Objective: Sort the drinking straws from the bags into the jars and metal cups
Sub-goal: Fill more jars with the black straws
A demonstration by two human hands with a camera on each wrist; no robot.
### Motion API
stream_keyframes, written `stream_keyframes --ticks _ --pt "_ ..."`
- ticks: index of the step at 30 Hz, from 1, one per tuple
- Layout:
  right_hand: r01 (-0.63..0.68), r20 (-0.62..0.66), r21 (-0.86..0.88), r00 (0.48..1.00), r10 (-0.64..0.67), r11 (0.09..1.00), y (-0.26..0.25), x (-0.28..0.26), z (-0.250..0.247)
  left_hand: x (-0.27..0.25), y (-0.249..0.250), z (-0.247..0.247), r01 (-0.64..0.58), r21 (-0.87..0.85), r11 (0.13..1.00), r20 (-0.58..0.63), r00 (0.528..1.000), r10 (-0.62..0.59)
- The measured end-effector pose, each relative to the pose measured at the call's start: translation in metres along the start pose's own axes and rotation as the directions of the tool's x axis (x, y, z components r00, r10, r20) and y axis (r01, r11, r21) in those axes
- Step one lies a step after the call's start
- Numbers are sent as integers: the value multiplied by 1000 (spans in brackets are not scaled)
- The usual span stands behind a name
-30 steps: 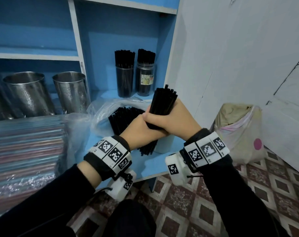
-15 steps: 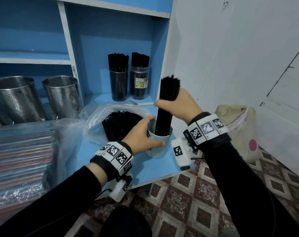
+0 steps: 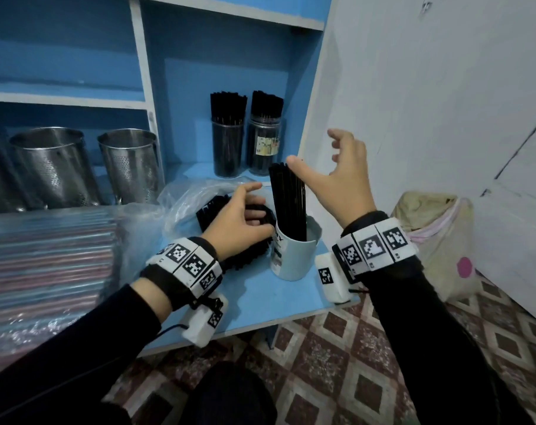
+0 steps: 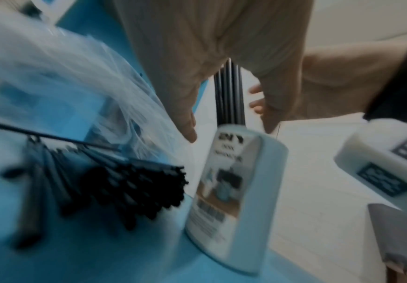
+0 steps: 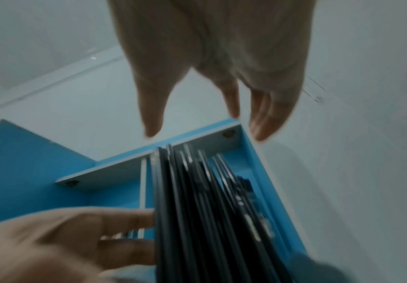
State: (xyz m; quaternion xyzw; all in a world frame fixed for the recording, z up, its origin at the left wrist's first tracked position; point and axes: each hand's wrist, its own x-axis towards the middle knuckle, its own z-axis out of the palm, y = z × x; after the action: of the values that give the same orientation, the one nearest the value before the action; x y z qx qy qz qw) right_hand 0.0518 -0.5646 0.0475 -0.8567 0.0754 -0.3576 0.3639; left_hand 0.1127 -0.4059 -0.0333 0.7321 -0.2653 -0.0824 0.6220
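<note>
I judge the step in hand to be the seating of a bundle in a jar; the black straws [image 3: 288, 207] stand upright, leaning a little, in the pale jar [image 3: 294, 259] at the front corner of the blue shelf [image 3: 269, 299]; my right hand [image 3: 343, 179] is spread wide beside the straw tops, holding nothing, its thumb close to them, touching or not I cannot tell; my left hand [image 3: 239, 222] lies with relaxed fingers between the jar and the clear bag [image 3: 187, 200], gripping nothing that I can see; more black straws [image 4: 129, 183] spill from that bag just beside the jar; next I would gather another handful from the bag, steadying the jar lest it tip off the edge.
</note>
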Motion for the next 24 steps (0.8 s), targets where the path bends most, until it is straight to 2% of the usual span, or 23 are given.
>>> stream_keyframes --ticks 2,4,6,7,9,10,12,14,16,17,19,24 --pt "233 -201 67 956 -215 970 -18 -6 5 -1 5 -19 -101 71 992 -198 974 113" --pt "410 -279 110 887 -368 905 -33 -11 18 0 6 -41 -139 269 953 -338 913 228" --pt "456 -190 209 887 -422 865 -42 -18 39 1 3 -61 -67 418 906 -424 868 260" --pt "433 -101 251 901 -421 866 -44 -22 51 2 0 -71 -10 454 891 -443 865 236" --pt "331 146 226 918 -368 916 -42 -30 74 4 -6 -86 107 481 870 -406 907 112" --pt "272 293 149 906 -306 951 -39 -32 86 3 -11 -92 157 489 858 -357 934 33" --pt "198 522 -96 844 -120 976 -28 -34 108 2 -19 -100 202 521 829 -258 964 -72" --pt "179 646 -364 756 109 914 -19 -36 126 0 -23 -105 202 512 835 -207 972 -108" --pt "199 688 -538 665 290 819 -12 -39 140 -2 -22 -107 200 475 857 -191 974 -121" --pt "198 689 -576 640 340 793 -10 -40 146 -2 -22 -107 195 462 865 -192 974 -117" --pt "187 682 -596 632 368 781 -7 -42 154 -2 -21 -107 188 440 878 -203 973 -107" --pt "179 685 -554 653 322 813 -5 -42 158 -3 -20 -108 167 474 865 -160 982 -102"
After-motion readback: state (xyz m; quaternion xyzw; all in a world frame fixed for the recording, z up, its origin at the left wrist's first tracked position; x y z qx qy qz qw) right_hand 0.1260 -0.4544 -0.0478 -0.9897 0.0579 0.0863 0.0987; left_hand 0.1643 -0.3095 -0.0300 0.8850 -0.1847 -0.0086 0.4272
